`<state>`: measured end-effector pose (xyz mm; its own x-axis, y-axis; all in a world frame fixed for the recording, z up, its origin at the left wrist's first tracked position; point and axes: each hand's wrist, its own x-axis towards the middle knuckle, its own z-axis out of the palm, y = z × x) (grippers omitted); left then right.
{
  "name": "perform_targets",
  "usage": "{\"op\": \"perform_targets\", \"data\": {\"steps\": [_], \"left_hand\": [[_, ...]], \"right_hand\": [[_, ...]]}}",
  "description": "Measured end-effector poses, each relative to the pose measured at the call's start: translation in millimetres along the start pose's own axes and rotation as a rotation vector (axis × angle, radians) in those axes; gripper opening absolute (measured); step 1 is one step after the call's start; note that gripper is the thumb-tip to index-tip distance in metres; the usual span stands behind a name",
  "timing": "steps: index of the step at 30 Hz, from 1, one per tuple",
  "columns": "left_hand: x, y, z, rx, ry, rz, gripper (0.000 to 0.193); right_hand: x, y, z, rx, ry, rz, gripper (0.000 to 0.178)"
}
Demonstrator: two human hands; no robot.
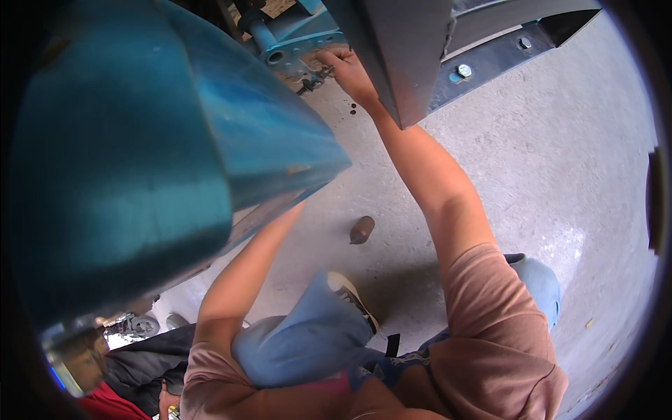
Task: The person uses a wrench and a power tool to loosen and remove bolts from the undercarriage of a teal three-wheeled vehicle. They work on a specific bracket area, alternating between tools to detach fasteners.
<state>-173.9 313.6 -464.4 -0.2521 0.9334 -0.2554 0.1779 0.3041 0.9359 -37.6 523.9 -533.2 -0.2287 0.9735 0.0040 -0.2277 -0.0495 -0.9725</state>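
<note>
My right arm reaches forward past the corner of a grey metal part (pixel 413 63). At its end my right hand (pixel 348 73) is closed, with fingertips pinched at one end of a dark metal bolt (pixel 313 82). The bolt lies just below a teal bracket (pixel 290 52) that has round holes in it. My left forearm goes up under a large teal metal housing (pixel 140 140), which hides my left hand completely.
Two small dark round pieces (pixel 353 108) lie on the concrete floor (pixel 546 168). A brown, rusty-looking cylinder (pixel 362 229) lies nearer my shoe (pixel 352 301). Bolt heads (pixel 464 71) stick up from a dark flange at right. Another person's dark trousers (pixel 150 367) show at lower left.
</note>
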Motion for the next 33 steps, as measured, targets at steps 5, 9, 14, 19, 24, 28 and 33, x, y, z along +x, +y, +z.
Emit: {"op": "perform_targets", "data": {"steps": [5, 9, 14, 19, 24, 28, 33], "left_hand": [[2.3, 3.1, 0.6, 0.050, -0.050, -0.033, 0.026], [-1.1, 3.7, -0.1, 0.105, -0.030, -0.054, 0.031], [1.9, 6.6, 6.4, 0.126, -0.020, -0.014, 0.033], [5.1, 12.3, 9.5, 0.115, -0.074, -0.087, 0.035], [9.2, 16.2, 19.8, 0.094, -0.069, -0.079, 0.037], [11.2, 17.7, 27.1, 0.071, -0.080, -0.053, 0.037], [9.4, 22.7, 31.9, 0.053, -0.084, -0.033, 0.038]], "right_hand": [[58.6, 29.6, -2.5, -0.131, 0.069, 0.314, 0.026], [1.9, -8.9, -5.7, 0.090, -0.022, -0.033, 0.026], [-0.8, -1.7, 5.0, 0.151, 0.010, -0.005, 0.027], [1.8, 23.0, 9.8, 0.275, 0.092, 0.014, 0.026], [-10.2, 24.1, 14.9, 0.377, 0.107, 0.062, 0.025], [-18.0, 30.5, 20.1, 0.473, 0.126, 0.007, 0.025], [-18.9, 26.9, 16.4, 0.423, 0.114, 0.132, 0.025]]}}
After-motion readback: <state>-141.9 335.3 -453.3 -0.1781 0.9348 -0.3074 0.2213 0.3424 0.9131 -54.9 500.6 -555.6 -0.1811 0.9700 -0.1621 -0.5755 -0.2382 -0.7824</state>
